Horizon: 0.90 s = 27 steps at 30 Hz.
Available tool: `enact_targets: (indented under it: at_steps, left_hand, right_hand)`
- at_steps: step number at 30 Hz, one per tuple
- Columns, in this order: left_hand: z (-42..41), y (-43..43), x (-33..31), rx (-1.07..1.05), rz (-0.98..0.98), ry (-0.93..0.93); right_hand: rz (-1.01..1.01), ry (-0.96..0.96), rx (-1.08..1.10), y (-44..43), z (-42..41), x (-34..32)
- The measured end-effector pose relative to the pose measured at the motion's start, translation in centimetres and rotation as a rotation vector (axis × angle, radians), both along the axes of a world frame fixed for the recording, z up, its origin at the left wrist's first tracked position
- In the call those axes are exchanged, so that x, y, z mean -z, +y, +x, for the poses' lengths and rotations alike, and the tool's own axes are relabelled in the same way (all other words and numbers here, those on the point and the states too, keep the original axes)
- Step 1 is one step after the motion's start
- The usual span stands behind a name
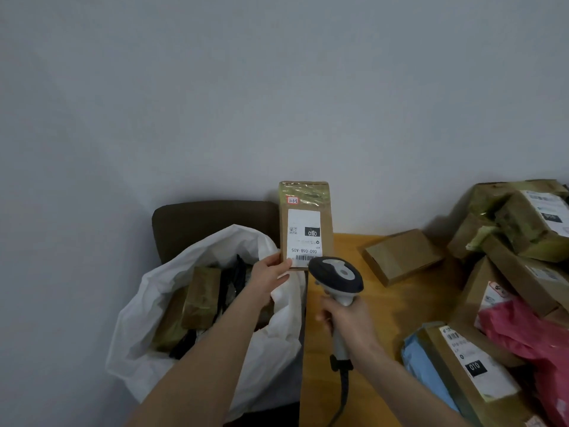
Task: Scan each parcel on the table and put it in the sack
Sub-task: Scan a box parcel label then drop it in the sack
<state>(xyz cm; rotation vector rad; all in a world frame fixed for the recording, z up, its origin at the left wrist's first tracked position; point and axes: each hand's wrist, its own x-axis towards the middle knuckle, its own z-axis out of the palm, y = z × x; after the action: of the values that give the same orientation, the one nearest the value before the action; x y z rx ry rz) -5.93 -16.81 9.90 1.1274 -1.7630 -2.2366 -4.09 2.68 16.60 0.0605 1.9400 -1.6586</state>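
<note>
Parcel (306, 223) is standing upright in the air, long axis vertical, label facing the camera, barcode at the bottom end. It is hanging over the worktop's (388, 306) left edge, beside the sack (138, 328). Left hand (271, 274) is pinching its lower left corner, forearm crossing the open sack mouth. Right hand (348, 318) is gripping the scanner (337, 277) handle, fingers wrapped round it, head aiming at the barcode. Bare worktop is showing between scanner and small box (400, 255). Other parcels (523, 238) are crowding the right side.
</note>
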Motion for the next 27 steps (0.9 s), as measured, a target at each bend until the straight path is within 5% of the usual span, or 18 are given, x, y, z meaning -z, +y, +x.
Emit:
enact_targets:
  at_steps: [16,27]
  left_hand:
    - [23.0,-15.8,4.3,-0.691,0.107,-0.178]
    - [23.6,-18.6,7.9,-0.886,-0.464,-0.316]
  right_hand:
    - [0.057,0.033,-0.283,-15.2,-1.2,3.4]
    - [0.152,-0.122,-0.334,-21.8,1.3,7.9]
